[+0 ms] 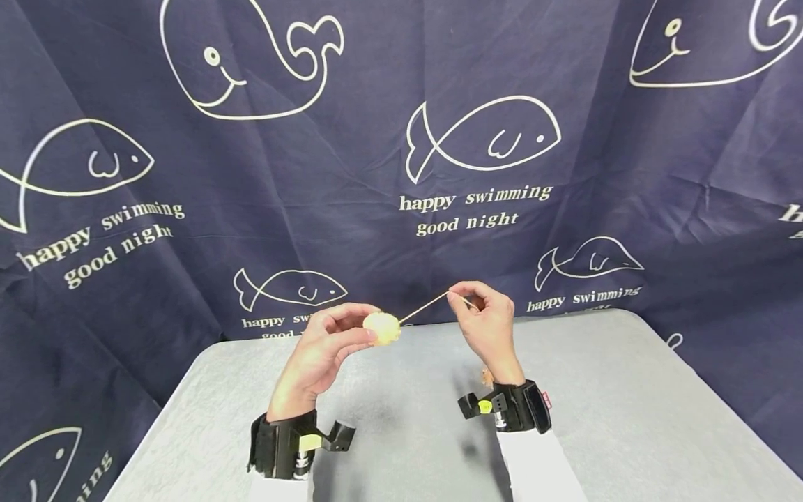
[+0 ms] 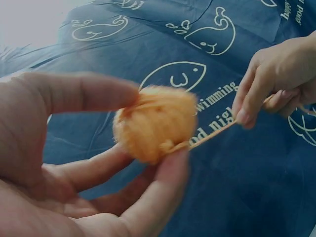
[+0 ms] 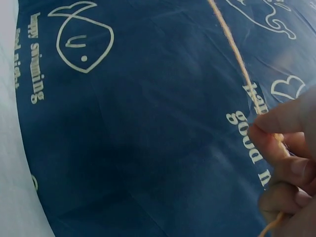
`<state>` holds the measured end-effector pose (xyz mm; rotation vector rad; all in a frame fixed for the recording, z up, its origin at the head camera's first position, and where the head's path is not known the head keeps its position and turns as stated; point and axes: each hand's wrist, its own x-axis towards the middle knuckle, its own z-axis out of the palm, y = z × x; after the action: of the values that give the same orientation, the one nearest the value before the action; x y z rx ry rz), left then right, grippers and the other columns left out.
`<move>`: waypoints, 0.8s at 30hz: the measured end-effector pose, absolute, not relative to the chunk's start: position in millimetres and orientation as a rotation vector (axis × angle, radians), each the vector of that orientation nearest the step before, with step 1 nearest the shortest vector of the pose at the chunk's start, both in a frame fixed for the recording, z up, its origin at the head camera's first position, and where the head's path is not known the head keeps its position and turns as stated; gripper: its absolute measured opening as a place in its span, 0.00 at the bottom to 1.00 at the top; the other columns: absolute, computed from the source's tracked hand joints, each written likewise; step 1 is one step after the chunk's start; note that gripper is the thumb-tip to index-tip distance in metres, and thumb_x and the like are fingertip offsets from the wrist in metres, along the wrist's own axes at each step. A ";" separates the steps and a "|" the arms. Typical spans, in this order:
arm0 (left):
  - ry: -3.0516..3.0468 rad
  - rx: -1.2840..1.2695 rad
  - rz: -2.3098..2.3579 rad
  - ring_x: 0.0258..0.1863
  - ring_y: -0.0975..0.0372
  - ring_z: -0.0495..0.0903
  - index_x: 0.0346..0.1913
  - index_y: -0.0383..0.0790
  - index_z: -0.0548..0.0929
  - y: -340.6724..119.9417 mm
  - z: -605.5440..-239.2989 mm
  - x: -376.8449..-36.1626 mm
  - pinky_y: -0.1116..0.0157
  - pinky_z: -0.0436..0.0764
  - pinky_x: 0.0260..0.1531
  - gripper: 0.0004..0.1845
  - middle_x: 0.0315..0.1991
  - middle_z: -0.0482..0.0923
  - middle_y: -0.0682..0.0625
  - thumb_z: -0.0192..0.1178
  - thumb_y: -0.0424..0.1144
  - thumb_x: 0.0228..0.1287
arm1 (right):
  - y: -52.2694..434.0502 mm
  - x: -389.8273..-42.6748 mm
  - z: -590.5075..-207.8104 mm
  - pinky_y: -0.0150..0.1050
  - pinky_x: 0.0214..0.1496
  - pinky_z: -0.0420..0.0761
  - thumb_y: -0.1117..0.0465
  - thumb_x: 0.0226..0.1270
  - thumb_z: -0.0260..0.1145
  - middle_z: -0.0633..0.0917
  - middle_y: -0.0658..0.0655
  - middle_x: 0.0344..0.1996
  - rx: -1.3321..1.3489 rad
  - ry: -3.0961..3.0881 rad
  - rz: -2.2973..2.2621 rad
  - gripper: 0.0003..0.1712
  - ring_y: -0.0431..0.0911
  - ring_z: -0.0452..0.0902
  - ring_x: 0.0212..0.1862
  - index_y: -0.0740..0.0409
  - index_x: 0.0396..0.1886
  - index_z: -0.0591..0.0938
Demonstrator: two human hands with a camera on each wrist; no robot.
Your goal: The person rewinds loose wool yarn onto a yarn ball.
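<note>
Both hands grip yarn: left hand point(image 1: 326, 348) holds the ball point(image 1: 381, 328), right hand point(image 1: 486, 317) pinches its strand point(image 1: 423, 307), before "happy swimming good night" cloth point(image 1: 376, 139).

Navy backdrop cloth point(image 1: 376, 139) printed with white outline fish, whales and lettering; pale grey table point(image 1: 627, 418); pale orange-yellow yarn ball point(image 1: 382, 328) with matching strand point(image 1: 423, 308); black wrist straps point(image 1: 514, 408).

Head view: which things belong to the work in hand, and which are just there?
In use:
- yarn ball, held by the left hand
- yarn strand, pinched by the right hand

Just there:
- grey table
- fish-print backdrop
</note>
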<state>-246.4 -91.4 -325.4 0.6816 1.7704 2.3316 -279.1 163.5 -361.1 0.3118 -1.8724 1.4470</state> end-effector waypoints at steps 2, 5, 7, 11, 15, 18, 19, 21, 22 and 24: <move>1.780 0.696 2.303 0.38 0.59 0.87 0.47 0.36 0.86 -91.7 -325.7 -246.6 0.61 0.87 0.46 0.16 0.40 0.87 0.47 0.62 0.20 0.57 | 168.1 -279.9 -361.4 0.26 0.17 0.55 0.70 0.58 0.75 0.82 0.54 0.19 0.277 -1.848 1.405 0.03 0.35 0.58 0.15 0.63 0.33 0.88; 1.819 0.680 2.301 0.38 0.59 0.87 0.48 0.32 0.85 -92.4 -326.1 -247.6 0.59 0.87 0.46 0.15 0.40 0.87 0.46 0.62 0.20 0.57 | 176.5 -280.1 -360.4 0.28 0.17 0.56 0.68 0.59 0.74 0.81 0.53 0.18 0.213 -1.859 1.337 0.02 0.37 0.61 0.16 0.61 0.33 0.88; 1.851 0.636 2.344 0.38 0.59 0.87 0.48 0.30 0.85 -94.0 -326.5 -248.7 0.59 0.88 0.45 0.15 0.39 0.87 0.46 0.62 0.20 0.58 | 184.2 -279.7 -360.0 0.29 0.19 0.59 0.67 0.60 0.74 0.81 0.53 0.18 0.164 -1.914 1.291 0.02 0.39 0.63 0.17 0.61 0.32 0.89; 1.848 0.502 2.548 0.36 0.58 0.87 0.46 0.30 0.86 -98.3 -327.0 -251.7 0.60 0.88 0.42 0.15 0.38 0.87 0.45 0.60 0.17 0.58 | 203.2 -279.3 -361.9 0.34 0.28 0.65 0.66 0.59 0.73 0.83 0.52 0.21 0.076 -2.118 1.201 0.01 0.42 0.69 0.21 0.59 0.30 0.88; 1.766 0.434 2.753 0.37 0.57 0.88 0.46 0.31 0.87 -100.1 -326.9 -254.5 0.60 0.88 0.43 0.16 0.38 0.87 0.43 0.58 0.15 0.59 | 217.7 -277.9 -365.2 0.39 0.34 0.71 0.67 0.59 0.72 0.83 0.49 0.21 0.138 -2.405 1.140 0.03 0.43 0.73 0.24 0.57 0.28 0.87; 1.715 0.449 2.800 0.38 0.57 0.87 0.47 0.31 0.87 -99.4 -326.7 -255.2 0.58 0.88 0.45 0.16 0.39 0.87 0.43 0.57 0.15 0.61 | 220.7 -278.0 -367.3 0.40 0.33 0.76 0.68 0.59 0.70 0.82 0.47 0.21 0.269 -2.602 1.094 0.05 0.42 0.75 0.25 0.55 0.28 0.86; 1.707 0.464 2.793 0.39 0.56 0.87 0.48 0.31 0.87 -98.8 -326.6 -255.0 0.58 0.88 0.45 0.17 0.39 0.87 0.43 0.57 0.15 0.61 | 220.7 -278.2 -368.0 0.40 0.34 0.77 0.69 0.59 0.69 0.82 0.46 0.21 0.321 -2.660 1.078 0.05 0.42 0.76 0.26 0.54 0.28 0.86; 1.699 0.499 2.761 0.40 0.56 0.87 0.49 0.30 0.86 -97.3 -326.3 -254.3 0.58 0.87 0.46 0.17 0.41 0.87 0.43 0.56 0.15 0.60 | 219.3 -279.1 -369.3 0.39 0.35 0.78 0.69 0.58 0.69 0.82 0.45 0.22 0.445 -2.763 1.064 0.06 0.41 0.77 0.27 0.54 0.29 0.86; 1.697 0.519 2.736 0.41 0.56 0.87 0.49 0.30 0.86 -96.3 -326.1 -253.7 0.58 0.87 0.47 0.18 0.42 0.87 0.43 0.56 0.15 0.60 | 217.8 -279.7 -370.4 0.39 0.36 0.80 0.68 0.59 0.69 0.83 0.46 0.23 0.518 -2.804 1.074 0.05 0.40 0.78 0.29 0.54 0.30 0.86; 1.699 0.569 2.673 0.42 0.56 0.87 0.51 0.30 0.86 -93.9 -325.6 -252.1 0.59 0.87 0.48 0.19 0.43 0.87 0.43 0.56 0.16 0.60 | 214.0 -280.0 -371.1 0.40 0.39 0.81 0.68 0.60 0.70 0.85 0.46 0.27 0.677 -2.864 1.115 0.04 0.41 0.80 0.32 0.55 0.33 0.87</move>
<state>-252.1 -93.9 -325.6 0.5695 1.6988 2.6726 -280.0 214.0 -371.1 0.6767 -2.8639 1.1155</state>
